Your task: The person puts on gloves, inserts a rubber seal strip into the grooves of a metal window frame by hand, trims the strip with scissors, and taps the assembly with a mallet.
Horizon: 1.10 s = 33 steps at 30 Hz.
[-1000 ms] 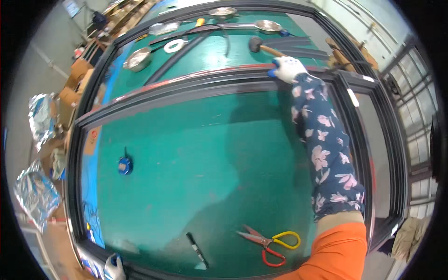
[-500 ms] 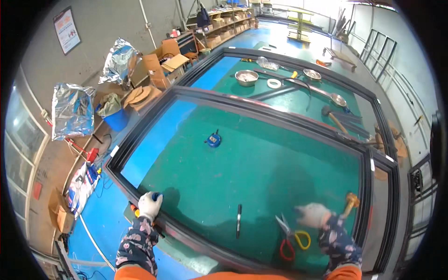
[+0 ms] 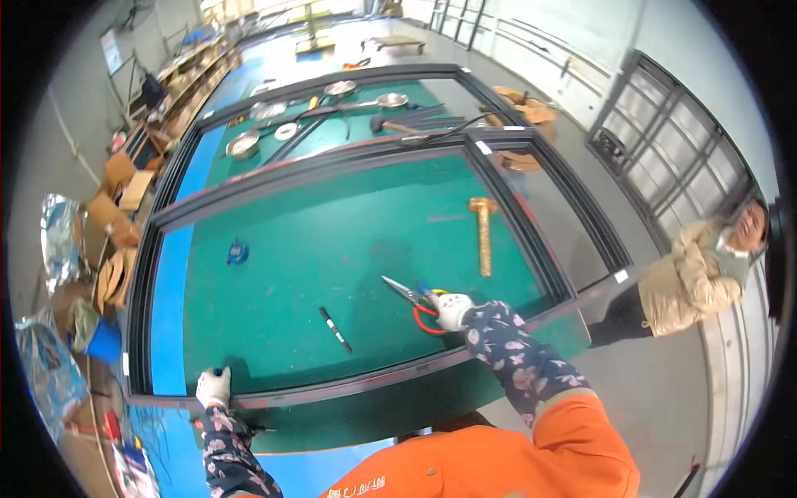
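Both my hands wear white gloves with blue at the fingertips. My left hand (image 3: pixel 214 388) is closed over the near left edge of a large dark window frame (image 3: pixel 332 393), which lies on a green tabletop (image 3: pixel 349 216). Inside the near opening, my right hand (image 3: pixel 453 311) is at the handles of a pair of scissors (image 3: pixel 403 290) with one red and one yellow loop. The fingers cover part of the yellow loop, and the blades point to the far left. A black-and-white marker pen (image 3: pixel 335 329) lies to their left. Farther right is a gold-coloured hammer (image 3: pixel 485 241).
A round blue tool (image 3: pixel 237 252) lies at the left of the opening. Past the crossbar are metal bowls (image 3: pixel 243 145), a white tape roll (image 3: pixel 286 132) and a dark-headed hammer (image 3: pixel 390 125). A person in a beige jacket (image 3: pixel 693 274) stands at the right. Cardboard and a blue bin (image 3: pixel 105 340) are left.
The view has swung to the right, bringing a person into sight. My right hand has moved from beside the hammer to the scissors' handles. My left hand stays on the frame.
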### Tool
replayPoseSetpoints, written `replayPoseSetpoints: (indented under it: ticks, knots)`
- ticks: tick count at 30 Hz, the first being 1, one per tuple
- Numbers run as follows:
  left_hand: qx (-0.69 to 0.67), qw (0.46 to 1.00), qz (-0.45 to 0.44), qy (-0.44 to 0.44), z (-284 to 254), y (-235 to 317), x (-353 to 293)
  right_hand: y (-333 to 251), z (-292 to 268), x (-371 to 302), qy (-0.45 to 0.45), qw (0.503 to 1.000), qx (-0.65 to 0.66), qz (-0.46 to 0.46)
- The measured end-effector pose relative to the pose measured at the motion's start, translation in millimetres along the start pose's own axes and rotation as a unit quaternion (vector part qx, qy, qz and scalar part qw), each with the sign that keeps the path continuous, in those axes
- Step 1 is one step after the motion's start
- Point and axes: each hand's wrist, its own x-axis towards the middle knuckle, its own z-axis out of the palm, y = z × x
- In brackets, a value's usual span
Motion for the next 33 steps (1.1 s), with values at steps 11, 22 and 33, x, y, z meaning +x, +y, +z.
replayPoseSetpoints:
  ticks: [11,22,33]
  knots:
    - [0.001,0.999,0.009,0.049,21.5,32.5,-44.4,-2.0,-30.2,22.0,-0.029,0.977,0.203,0.056]
    - [-0.500,0.839,0.201,-0.070,17.0,382.9,-188.0,132.5,-58.6,60.9,0.029,0.659,0.751,-0.032]
    - [-0.354,0.850,0.384,0.064,67.5,539.2,-220.4,311.9,-124.5,195.4,0.018,0.603,0.797,-0.027]
